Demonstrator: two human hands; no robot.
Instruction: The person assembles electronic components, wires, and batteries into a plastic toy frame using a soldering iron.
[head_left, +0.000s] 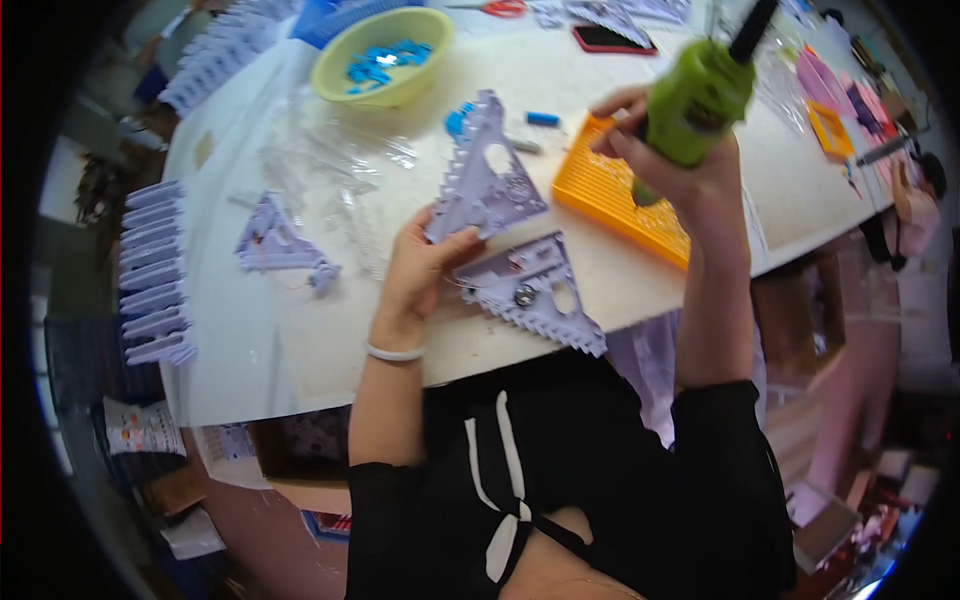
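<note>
One lilac shell, likely light and stiff, is over the bench, our left hand pinching its corner, probably safer than its teeth; our right hand wraps a green power tool.

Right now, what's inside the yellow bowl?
Inside the yellow bowl there are lots of small bright blue pieces, lying loosely together. They cover part of the bottom, so I can't see what is underneath them.

White table, yellow bowl, orange tray, lilac panel, perhaps clear film
</note>
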